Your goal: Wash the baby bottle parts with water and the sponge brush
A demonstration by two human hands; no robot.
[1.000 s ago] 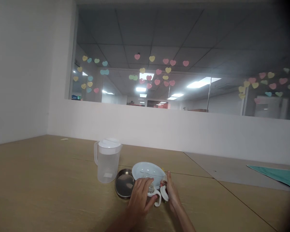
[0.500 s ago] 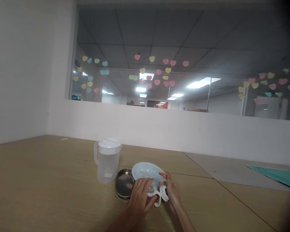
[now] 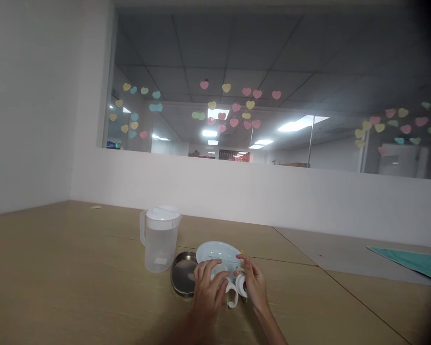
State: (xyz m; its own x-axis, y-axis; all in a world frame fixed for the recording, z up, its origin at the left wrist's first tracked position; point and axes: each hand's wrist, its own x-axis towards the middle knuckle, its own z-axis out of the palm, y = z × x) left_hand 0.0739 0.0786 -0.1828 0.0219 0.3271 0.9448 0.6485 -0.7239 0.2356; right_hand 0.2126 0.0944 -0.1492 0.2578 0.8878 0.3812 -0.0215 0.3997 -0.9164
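Observation:
My left hand [image 3: 209, 282] curls its fingers around a small clear container, mostly hidden by the hand. A white curved handle [image 3: 232, 297] sticks out at that container's right side. My right hand [image 3: 255, 283] pinches a white ring-shaped lid [image 3: 241, 286], tilted and just right of the handle. Something small and reddish shows by the right fingertips, too small to name. Behind both hands lies a pale blue oval plate [image 3: 215, 249]. A round steel dish [image 3: 182, 275] sits left of my left hand, close to the plate.
A translucent lidded pitcher [image 3: 161, 244] stands behind the steel dish, handle to the left. A green cloth [image 3: 411, 263] lies at the far right of the wooden table [image 3: 75, 282]. Behind rises a white wall with a window [image 3: 215, 48] carrying heart-shaped notes.
My left hand has lifted its fingers slightly and bent them more over the clear container. The white lid in my right hand has turned, showing its round opening more.

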